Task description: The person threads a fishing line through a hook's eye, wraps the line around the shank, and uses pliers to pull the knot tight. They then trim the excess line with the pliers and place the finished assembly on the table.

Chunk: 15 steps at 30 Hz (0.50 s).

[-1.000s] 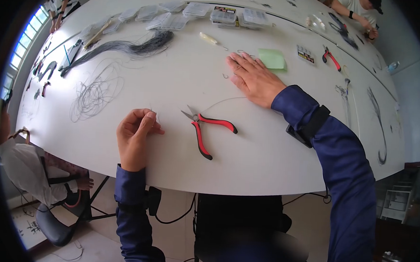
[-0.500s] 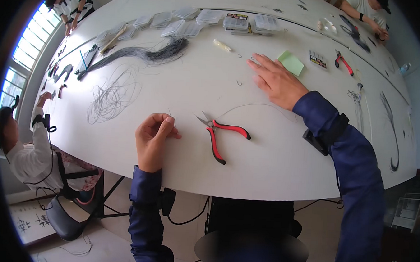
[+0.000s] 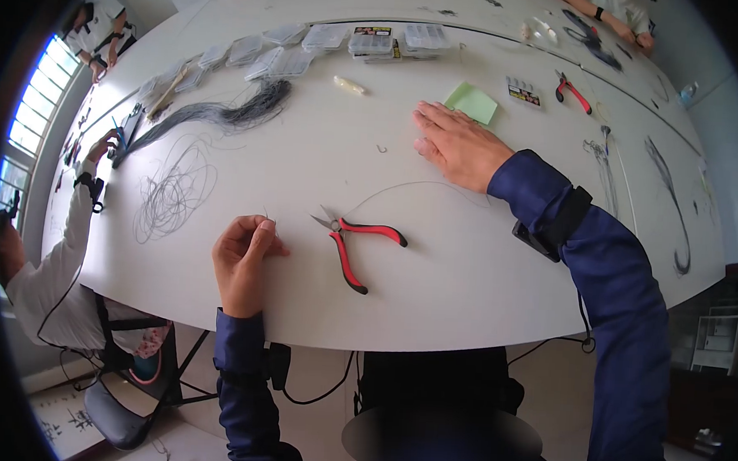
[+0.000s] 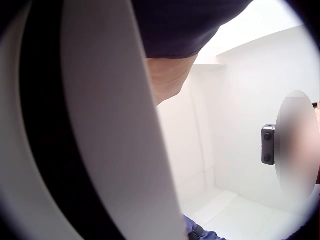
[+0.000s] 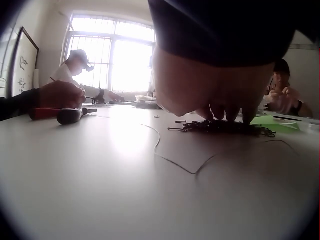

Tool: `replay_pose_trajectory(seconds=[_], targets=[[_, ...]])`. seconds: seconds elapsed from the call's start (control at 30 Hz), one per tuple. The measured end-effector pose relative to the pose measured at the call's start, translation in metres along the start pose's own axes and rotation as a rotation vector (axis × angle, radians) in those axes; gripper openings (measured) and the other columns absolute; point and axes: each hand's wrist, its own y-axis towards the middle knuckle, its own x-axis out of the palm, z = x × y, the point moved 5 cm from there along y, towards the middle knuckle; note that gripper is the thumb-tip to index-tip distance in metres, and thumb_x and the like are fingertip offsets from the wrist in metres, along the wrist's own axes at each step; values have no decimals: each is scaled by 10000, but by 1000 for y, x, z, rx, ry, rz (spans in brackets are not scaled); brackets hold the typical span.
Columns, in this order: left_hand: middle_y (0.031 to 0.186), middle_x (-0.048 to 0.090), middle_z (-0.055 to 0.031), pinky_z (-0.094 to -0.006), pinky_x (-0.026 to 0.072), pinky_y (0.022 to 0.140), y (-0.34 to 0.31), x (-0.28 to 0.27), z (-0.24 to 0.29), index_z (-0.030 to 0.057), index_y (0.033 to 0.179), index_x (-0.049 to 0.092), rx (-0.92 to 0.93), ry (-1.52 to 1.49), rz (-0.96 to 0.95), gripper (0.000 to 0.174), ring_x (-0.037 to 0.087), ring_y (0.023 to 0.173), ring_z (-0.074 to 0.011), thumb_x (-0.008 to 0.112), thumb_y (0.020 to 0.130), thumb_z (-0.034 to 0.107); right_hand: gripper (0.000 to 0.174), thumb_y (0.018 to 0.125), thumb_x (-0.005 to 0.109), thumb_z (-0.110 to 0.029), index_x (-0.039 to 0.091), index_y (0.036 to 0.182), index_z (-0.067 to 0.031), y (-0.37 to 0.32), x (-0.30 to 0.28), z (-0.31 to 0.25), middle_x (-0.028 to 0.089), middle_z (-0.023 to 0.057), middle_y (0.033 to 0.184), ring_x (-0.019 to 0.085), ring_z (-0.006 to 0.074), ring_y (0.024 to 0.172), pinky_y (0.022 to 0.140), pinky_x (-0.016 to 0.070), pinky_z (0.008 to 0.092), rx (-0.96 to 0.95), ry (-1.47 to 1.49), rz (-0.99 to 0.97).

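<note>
My left hand [image 3: 246, 256] pinches a small thin piece, perhaps a hook, between thumb and forefinger, left of the red-handled pliers [image 3: 353, 245], which lie with handles spread. My right hand [image 3: 463, 149] lies palm down, fingers extended, over a pile of dark hooks [image 5: 222, 127] that shows under the fingers in the right wrist view. A green paper [image 3: 472, 102] lies just beyond those fingers. A thin line [image 3: 413, 183] curves from the pliers toward the right hand. One loose hook [image 3: 381, 149] lies left of that hand. The left wrist view hides the left fingers.
Clear plastic boxes [image 3: 325, 37] stand along the back, with a grey strand bundle [image 3: 225, 113] and tangled line [image 3: 175, 189] at left. A white lure [image 3: 349, 85] lies near the boxes. Another pair of pliers [image 3: 573, 93] and a small box [image 3: 523, 91] are at right. Other people sit around the table.
The head view has shifted. The right hand has moved slightly nearer the pliers, and the green paper has turned. The left hand keeps its pinch. At left, another person's arm has reached farther forward.
</note>
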Motion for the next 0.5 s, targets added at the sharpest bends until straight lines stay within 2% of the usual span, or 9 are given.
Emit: replay_pose_trajectory(seconds=[0.1, 0.2, 0.33, 0.5], targets=[[779, 597, -36, -272, 527, 665, 0, -2, -2, 3, 908, 613, -28, 80, -29, 145, 598, 688, -120, 628, 948, 142, 571, 1052, 351, -374, 339, 1472, 12, 0, -1, -37, 319, 184, 1546, 286, 321, 1444, 1190, 235, 439, -118, 11, -10], [769, 595, -36, -270, 523, 665, -1, -3, -2, 6, 914, 614, -6, 84, -10, 149, 596, 688, -120, 631, 949, 150, 584, 1055, 326, -389, 327, 1480, 11, -2, 10, -58, 319, 174, 1550, 273, 312, 1453, 1192, 228, 446, -179, 35, -59], [762, 593, -31, -267, 519, 660, 0, -4, -5, 8, 911, 610, -3, 77, -21, 162, 590, 692, -116, 632, 954, 162, 587, 1057, 321, -395, 322, 1484, 7, -20, 3, -36, 321, 166, 1552, 269, 305, 1456, 1194, 227, 428, -107, 29, -64], [770, 585, -22, -261, 512, 660, 0, -3, -5, 18, 906, 611, 3, 89, -35, 155, 578, 701, -108, 626, 962, 162, 526, 1050, 330, -360, 423, 1403, 19, -40, -1, -11, 374, 181, 1510, 321, 311, 1427, 1182, 259, 436, -133, 69, 34]])
